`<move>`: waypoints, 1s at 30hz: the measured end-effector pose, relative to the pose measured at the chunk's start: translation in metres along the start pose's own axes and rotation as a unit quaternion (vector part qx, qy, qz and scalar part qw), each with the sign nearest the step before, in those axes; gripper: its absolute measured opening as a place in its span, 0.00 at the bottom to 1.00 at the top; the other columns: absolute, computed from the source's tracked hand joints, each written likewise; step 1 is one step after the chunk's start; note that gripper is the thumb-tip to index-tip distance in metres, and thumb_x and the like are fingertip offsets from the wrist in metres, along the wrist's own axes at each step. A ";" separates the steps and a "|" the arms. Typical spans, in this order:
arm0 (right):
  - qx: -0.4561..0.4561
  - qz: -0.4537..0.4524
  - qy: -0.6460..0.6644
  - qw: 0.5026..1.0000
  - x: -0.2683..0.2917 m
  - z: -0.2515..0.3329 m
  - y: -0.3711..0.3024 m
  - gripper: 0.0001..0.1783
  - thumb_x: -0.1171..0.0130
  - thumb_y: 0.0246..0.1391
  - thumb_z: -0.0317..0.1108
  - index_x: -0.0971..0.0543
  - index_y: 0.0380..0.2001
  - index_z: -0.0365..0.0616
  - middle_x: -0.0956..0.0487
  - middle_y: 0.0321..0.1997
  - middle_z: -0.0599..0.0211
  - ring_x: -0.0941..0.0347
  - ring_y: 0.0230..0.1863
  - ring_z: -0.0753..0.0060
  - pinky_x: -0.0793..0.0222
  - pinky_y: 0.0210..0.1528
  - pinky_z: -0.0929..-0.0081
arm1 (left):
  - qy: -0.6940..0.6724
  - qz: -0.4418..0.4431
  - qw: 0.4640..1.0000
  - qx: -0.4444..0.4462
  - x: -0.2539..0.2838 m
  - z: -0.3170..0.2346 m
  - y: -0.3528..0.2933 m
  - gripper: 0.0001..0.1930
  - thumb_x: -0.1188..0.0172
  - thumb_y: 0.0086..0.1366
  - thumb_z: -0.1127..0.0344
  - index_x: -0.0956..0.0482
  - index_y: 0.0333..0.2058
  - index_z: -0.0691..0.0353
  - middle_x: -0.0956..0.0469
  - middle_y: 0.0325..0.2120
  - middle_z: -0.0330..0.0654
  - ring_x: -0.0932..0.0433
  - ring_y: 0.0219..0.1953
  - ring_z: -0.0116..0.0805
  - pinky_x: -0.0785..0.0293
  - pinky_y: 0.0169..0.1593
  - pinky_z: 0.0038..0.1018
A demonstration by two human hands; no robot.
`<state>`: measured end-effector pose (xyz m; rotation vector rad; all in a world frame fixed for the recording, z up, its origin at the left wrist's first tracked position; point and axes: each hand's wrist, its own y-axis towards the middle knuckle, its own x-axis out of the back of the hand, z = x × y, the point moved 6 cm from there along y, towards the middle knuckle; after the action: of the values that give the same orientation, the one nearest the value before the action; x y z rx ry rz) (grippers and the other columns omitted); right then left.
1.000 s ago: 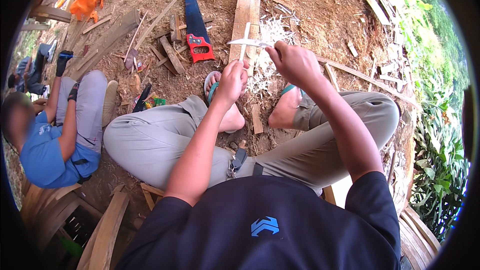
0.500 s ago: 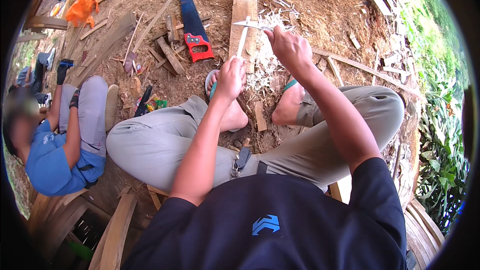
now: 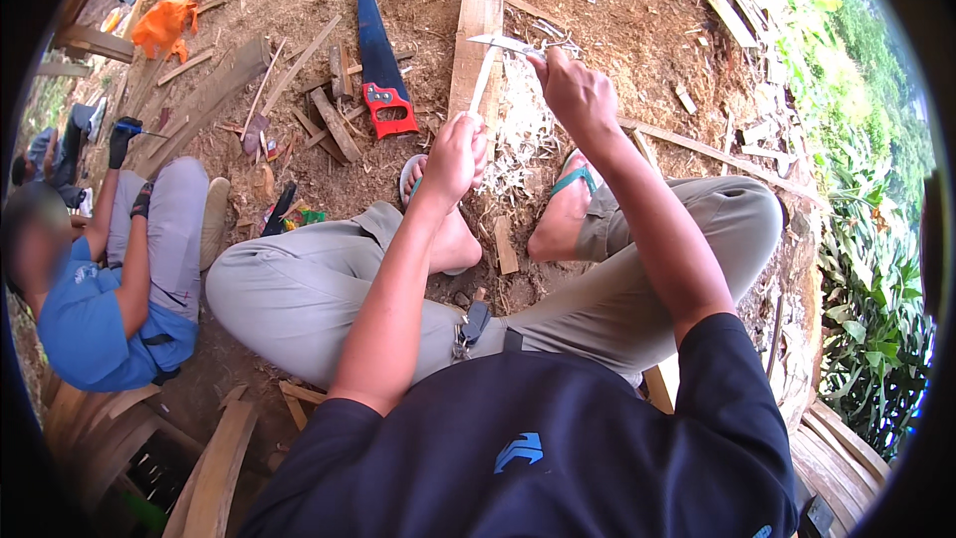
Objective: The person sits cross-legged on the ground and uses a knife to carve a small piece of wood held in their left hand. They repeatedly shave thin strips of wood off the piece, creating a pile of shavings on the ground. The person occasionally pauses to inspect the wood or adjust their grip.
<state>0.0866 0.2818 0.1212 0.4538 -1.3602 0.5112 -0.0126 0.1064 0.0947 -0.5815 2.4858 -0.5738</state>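
My left hand (image 3: 457,152) is closed round the lower end of a thin pale wooden stick (image 3: 483,82), which points up and away from me. In my closed right hand (image 3: 576,90) is a knife (image 3: 501,42), its blade reaching left across the upper end of the stick. Behind the stick a flat wooden board (image 3: 476,15) lies on the ground between my feet. Pale wood shavings (image 3: 523,125) are heaped beside the board, under my right hand. My fingers hide most of the knife's handle.
A handsaw (image 3: 382,60) with a red handle lies left of the board, near wood offcuts (image 3: 334,125). Farther left sits a person in a blue shirt (image 3: 110,314), wearing dark gloves. An orange cloth (image 3: 164,28) lies at the far left. Green plants (image 3: 871,309) border the right side.
The whole view has shifted slightly, so the ground things sit a little lower. Both hands keep their grip, the blade still at the stick's upper end. A curled shaving now shows by the knife.
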 end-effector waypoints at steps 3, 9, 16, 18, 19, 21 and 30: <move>-0.154 0.044 0.025 0.987 0.004 -0.068 0.020 0.28 0.67 0.70 0.53 0.26 0.32 0.43 0.23 0.19 0.62 0.26 0.19 0.66 0.32 0.17 0.69 | -0.001 0.026 0.999 0.018 -0.013 0.025 -0.017 0.13 0.61 0.74 0.57 0.36 0.32 0.55 0.46 0.12 0.28 0.51 0.10 0.19 0.57 0.13 0.21; -0.091 -0.030 0.064 0.993 0.055 -0.057 0.025 0.28 0.68 0.70 0.56 0.28 0.29 0.47 0.26 0.16 0.66 0.34 0.12 0.70 0.37 0.15 0.67 | 0.149 -0.035 0.978 -0.141 0.023 0.043 -0.005 0.11 0.61 0.71 0.62 0.35 0.28 0.57 0.42 0.11 0.31 0.47 0.12 0.21 0.49 0.17 0.21; -0.052 0.143 0.126 0.980 0.091 -0.067 -0.007 0.36 0.56 0.64 0.61 0.23 0.26 0.34 0.22 0.25 0.50 0.24 0.30 0.53 0.31 0.41 0.53 | 0.021 -0.165 0.981 -0.103 0.054 0.004 -0.020 0.13 0.60 0.71 0.60 0.35 0.28 0.54 0.40 0.12 0.30 0.46 0.10 0.17 0.54 0.13 0.19; -0.089 0.253 0.064 0.961 0.115 -0.097 0.006 0.35 0.51 0.61 0.63 0.20 0.36 0.35 0.19 0.31 0.50 0.21 0.35 0.56 0.27 0.43 0.57 | 0.031 -0.163 0.981 -0.100 0.056 -0.002 -0.014 0.13 0.58 0.72 0.59 0.33 0.28 0.55 0.40 0.12 0.30 0.46 0.11 0.17 0.54 0.13 0.19; -0.094 0.256 0.054 0.961 0.121 -0.117 0.020 0.31 0.45 0.60 0.59 0.21 0.35 0.34 0.20 0.30 0.54 0.23 0.32 0.63 0.26 0.40 0.60 | 0.045 -0.188 0.975 -0.106 0.065 -0.006 -0.007 0.13 0.56 0.72 0.59 0.31 0.29 0.56 0.41 0.13 0.29 0.46 0.11 0.16 0.54 0.14 0.19; -0.106 0.180 0.023 0.978 0.139 -0.195 0.049 0.21 0.42 0.60 0.47 0.20 0.36 0.34 0.19 0.30 0.57 0.25 0.29 0.65 0.26 0.37 0.67 | 0.072 -0.182 0.977 -0.087 0.030 -0.043 0.010 0.14 0.53 0.72 0.57 0.31 0.27 0.56 0.41 0.13 0.28 0.47 0.11 0.16 0.54 0.14 0.19; -0.317 -0.009 0.049 0.947 0.049 -0.449 0.173 0.15 0.42 0.49 0.36 0.17 0.36 0.37 0.18 0.42 0.47 0.21 0.47 0.52 0.28 0.51 0.61 | 0.324 -0.028 0.932 -0.160 -0.040 -0.222 0.211 0.11 0.51 0.72 0.56 0.27 0.38 0.56 0.39 0.15 0.26 0.45 0.12 0.14 0.52 0.15 0.16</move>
<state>0.3491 0.6871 0.1021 -0.0875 -1.3384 0.0589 -0.1670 0.3606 0.1766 -0.6637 3.2379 -0.4273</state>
